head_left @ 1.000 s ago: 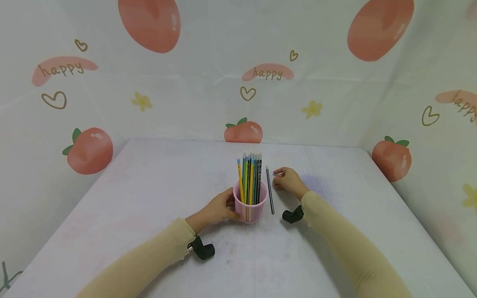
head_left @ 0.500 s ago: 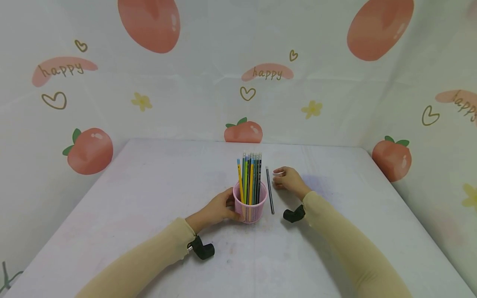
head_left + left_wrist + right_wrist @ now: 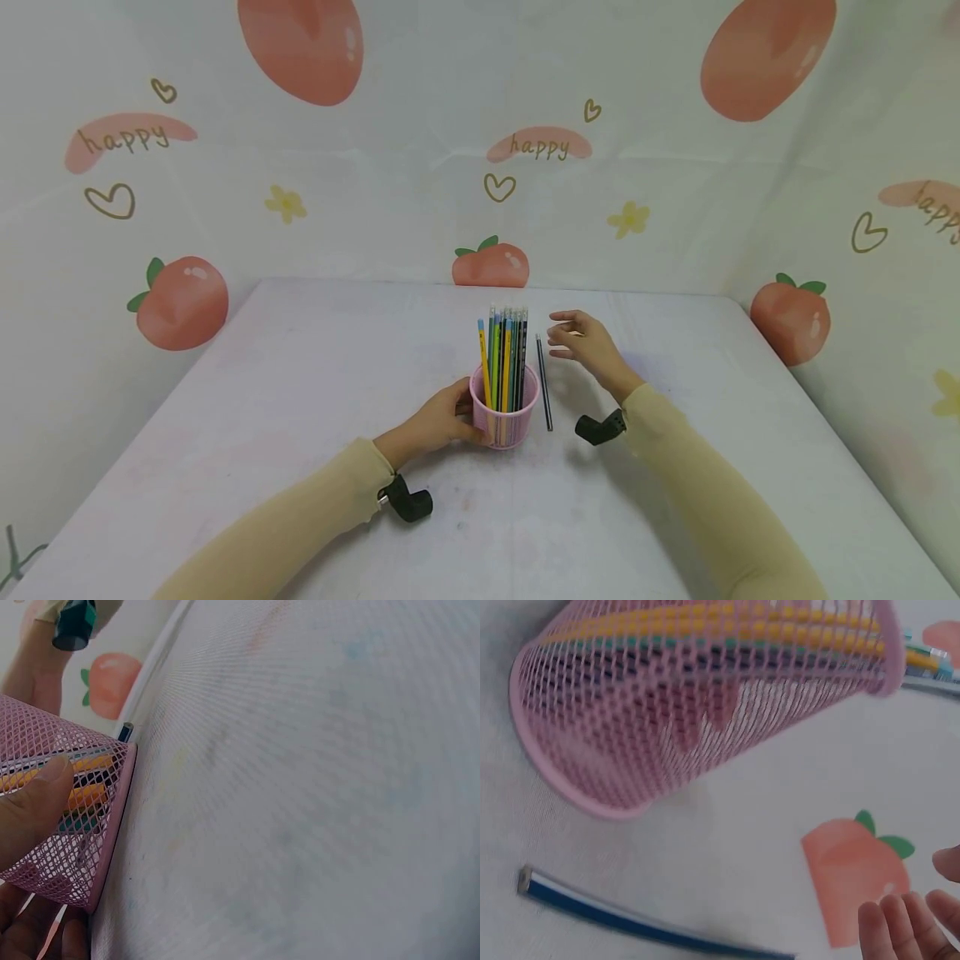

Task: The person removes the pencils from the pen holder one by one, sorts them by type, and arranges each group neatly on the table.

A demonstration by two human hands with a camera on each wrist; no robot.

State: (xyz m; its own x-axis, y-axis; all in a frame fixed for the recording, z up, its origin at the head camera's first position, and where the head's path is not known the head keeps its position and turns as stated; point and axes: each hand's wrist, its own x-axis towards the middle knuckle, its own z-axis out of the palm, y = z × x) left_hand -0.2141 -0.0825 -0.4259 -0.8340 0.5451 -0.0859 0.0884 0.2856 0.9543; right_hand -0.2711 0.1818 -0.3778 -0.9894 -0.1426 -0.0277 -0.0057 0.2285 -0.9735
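A pink mesh pencil cup [image 3: 517,427] stands upright on the white table, with several pencils [image 3: 506,358] in it, yellow, green and black. My left hand [image 3: 433,427] grips the cup from its left side. In the left wrist view the thumb [image 3: 37,806] lies against the mesh and the other fingers are round the far side. One dark pencil [image 3: 544,385] lies alone on the table just right of the cup; its dark blue side shows in the right wrist view. Close beyond it, my right hand [image 3: 591,343] hovers with fingers apart, holding nothing.
Behind the table [image 3: 337,333] hangs a white cloth backdrop [image 3: 405,208] printed with peaches, hearts and the word "happy". Both wrists carry small black cameras, the left one [image 3: 408,502] low over the table.
My right hand has lifted slightly, moved a little away to the right, and its fingers have spread. My left hand, the cup and the lone pencil stay in place.
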